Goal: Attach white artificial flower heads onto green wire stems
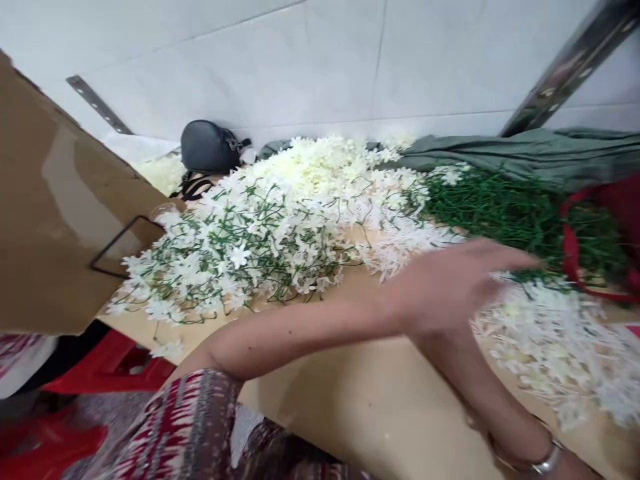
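Observation:
My left hand (450, 283) reaches across to the right, fingers stretched out and blurred by motion, just above a heap of loose white flower heads (555, 340) on the tan table (370, 400). My right forearm, with a metal bracelet (545, 460), runs up from the lower right and passes under the left hand, which hides the right hand. A pile of white flowers on green stems (235, 260) lies to the left. Bare green stems (500, 213) lie beyond the hand.
A cardboard box flap (55, 200) stands at the left. A black bag (207, 147) and cream flower heads (320, 167) sit by the tiled wall. Green cloth (530, 153), a red-handled bag (573, 260) and a slanted metal bar (565, 67) are at the right. A red stool (110, 367) is below.

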`<action>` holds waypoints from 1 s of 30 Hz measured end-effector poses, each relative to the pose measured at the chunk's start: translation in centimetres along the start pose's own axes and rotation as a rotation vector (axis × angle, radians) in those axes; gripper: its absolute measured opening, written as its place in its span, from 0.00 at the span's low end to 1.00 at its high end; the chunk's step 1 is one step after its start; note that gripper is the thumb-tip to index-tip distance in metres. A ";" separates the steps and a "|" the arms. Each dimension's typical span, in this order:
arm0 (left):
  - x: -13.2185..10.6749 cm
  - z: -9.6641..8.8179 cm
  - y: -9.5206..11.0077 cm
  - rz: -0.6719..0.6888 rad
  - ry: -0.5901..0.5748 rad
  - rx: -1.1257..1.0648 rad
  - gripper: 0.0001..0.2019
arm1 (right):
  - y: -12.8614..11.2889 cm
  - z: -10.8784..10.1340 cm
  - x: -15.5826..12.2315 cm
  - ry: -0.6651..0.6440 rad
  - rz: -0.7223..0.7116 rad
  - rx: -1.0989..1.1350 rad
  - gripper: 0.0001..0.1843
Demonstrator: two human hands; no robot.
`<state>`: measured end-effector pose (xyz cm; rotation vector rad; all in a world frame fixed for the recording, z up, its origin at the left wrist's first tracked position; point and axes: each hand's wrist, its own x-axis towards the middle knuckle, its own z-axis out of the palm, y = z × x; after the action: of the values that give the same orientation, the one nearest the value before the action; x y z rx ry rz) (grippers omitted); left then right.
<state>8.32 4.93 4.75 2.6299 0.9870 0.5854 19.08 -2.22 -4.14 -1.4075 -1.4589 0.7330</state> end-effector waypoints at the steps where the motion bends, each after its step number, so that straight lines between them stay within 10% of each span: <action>1: 0.5 -0.2 -0.8 -0.003 -0.021 -0.062 0.16 | -0.5 -0.2 0.2 0.009 -0.005 -0.066 0.16; 7: 4.6 0.0 -7.1 -0.158 -0.010 0.201 0.21 | -2.1 -0.8 0.8 0.036 0.030 -0.279 0.10; 15: 7.2 0.6 -8.3 -0.118 0.001 0.217 0.15 | -1.4 -1.2 0.9 0.030 0.056 -0.266 0.11; 22: 4.8 -2.4 -7.5 -0.137 0.444 -0.498 0.09 | -1.5 -1.3 0.9 0.069 0.057 -0.241 0.11; 30: -1.6 -2.3 -5.4 -0.349 0.041 -0.874 0.11 | -1.7 -1.6 1.1 0.294 0.142 0.144 0.12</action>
<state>3.12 8.02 4.32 1.6483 0.8925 0.7609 19.97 -1.72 -1.76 -1.4492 -1.0679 0.6724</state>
